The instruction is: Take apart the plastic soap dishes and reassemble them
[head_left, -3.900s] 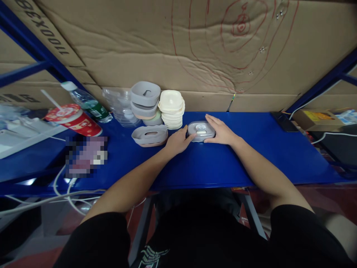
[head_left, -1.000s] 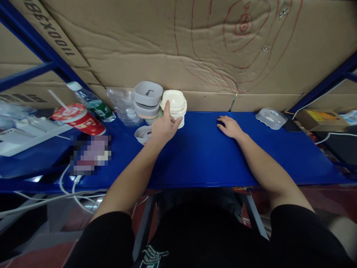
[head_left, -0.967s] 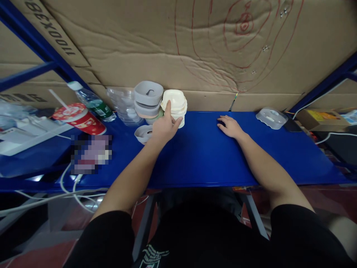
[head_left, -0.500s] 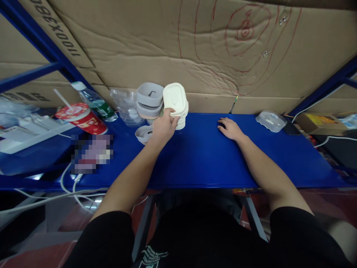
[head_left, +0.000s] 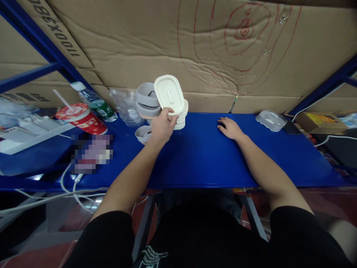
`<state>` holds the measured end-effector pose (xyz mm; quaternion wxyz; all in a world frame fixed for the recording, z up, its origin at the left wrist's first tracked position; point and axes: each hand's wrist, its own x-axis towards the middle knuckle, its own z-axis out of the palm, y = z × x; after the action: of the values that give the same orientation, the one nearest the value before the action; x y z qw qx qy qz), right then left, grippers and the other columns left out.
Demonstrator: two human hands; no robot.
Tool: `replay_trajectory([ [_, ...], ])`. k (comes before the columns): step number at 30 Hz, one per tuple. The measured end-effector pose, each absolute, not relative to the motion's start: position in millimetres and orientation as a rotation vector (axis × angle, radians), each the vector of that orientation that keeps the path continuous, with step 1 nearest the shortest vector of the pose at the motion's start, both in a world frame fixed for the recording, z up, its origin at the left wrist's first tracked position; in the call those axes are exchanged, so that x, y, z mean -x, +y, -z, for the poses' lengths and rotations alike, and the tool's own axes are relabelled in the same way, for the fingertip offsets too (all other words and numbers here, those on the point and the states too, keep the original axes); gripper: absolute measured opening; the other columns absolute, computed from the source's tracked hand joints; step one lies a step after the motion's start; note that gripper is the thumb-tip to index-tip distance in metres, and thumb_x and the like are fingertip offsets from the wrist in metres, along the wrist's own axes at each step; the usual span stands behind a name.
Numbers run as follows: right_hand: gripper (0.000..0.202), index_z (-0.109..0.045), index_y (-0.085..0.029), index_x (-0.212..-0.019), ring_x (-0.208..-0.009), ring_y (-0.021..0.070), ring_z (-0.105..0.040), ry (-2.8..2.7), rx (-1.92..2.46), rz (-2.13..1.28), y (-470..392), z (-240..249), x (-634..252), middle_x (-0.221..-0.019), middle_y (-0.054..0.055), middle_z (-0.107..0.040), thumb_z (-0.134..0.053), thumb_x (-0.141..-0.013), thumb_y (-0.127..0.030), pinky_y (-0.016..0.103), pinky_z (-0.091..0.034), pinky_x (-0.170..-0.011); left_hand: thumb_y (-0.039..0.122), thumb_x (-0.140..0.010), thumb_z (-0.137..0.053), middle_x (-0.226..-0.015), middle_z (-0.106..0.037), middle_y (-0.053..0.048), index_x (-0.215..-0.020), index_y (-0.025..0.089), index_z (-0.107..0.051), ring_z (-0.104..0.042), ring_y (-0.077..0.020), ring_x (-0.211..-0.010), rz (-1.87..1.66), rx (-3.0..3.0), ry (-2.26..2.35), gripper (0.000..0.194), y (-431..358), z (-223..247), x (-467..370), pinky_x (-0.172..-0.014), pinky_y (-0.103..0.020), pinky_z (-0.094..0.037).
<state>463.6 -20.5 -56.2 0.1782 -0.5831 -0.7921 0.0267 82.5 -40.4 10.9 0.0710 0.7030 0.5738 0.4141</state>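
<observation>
My left hand (head_left: 164, 125) is closed on the near edge of a cream plastic lid (head_left: 169, 93), thumb and fingers pinching it. The lid is tilted up, its ridged face toward me, above a stack of similar cream lids (head_left: 182, 118). Just left of it stand stacked grey plastic bowl-like pieces (head_left: 147, 96), partly covered by the lid. Another grey piece (head_left: 142, 134) lies on the table, half hidden by my left hand. My right hand (head_left: 230, 128) rests open and palm down on the blue table (head_left: 200, 156), holding nothing.
Clear plastic containers (head_left: 128, 108), a green-labelled bottle (head_left: 99, 106) and a red paper cup (head_left: 86, 119) with a straw are on the left. A clear plastic lid-like piece (head_left: 271, 120) lies on the right. The cardboard wall (head_left: 134, 48) closes off the back.
My left hand has raised the cream lid off the stack and swung it up and to the left, tilting it more. My right hand stays in place.
</observation>
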Motion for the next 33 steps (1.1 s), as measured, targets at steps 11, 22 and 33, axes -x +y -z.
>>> replay_trajectory([
  [11, 0.052, -0.069, -0.016, -0.146, -0.154, 0.0387, -0.054, -2.240, 1.688, -0.077, -19.8, 57.8, -464.4, -0.160, 0.018, -0.063, -0.055, -0.104, -0.044, 0.061, -0.038, -0.130, 0.032, -0.099, -0.072, -0.085, -0.079, -0.002, -0.114, 0.024, -0.067, -0.077, -0.0222, -0.088, -1.342, -2.105, 1.670, 0.018, -32.3, -3.3, -79.6, -0.086, -0.035, -0.053],
  [22, 0.049, -0.071, -0.020, -0.143, -0.154, 0.0379, -0.054, -2.218, 1.678, -0.093, -20.1, 57.5, -464.4, -0.159, 0.014, -0.065, -0.058, -0.103, -0.044, 0.061, -0.038, -0.132, 0.031, -0.098, -0.073, -0.096, -0.079, -0.004, -0.113, 0.025, -0.070, -0.076, -0.0240, -0.097, -1.398, -2.098, 1.696, 0.017, -32.0, -5.8, -80.1, -0.093, -0.037, -0.054],
  [33, 0.051, -0.070, -0.016, -0.145, -0.154, 0.0389, -0.054, -2.227, 1.685, -0.086, -21.3, 56.2, -464.1, -0.160, 0.017, -0.062, -0.057, -0.103, -0.043, 0.061, -0.038, -0.131, 0.028, -0.099, -0.071, -0.099, -0.079, -0.005, -0.116, 0.022, -0.071, -0.075, -0.0230, -0.099, -1.512, -2.033, 1.636, 0.017, -32.2, -6.4, -81.7, -0.096, -0.036, -0.054],
])
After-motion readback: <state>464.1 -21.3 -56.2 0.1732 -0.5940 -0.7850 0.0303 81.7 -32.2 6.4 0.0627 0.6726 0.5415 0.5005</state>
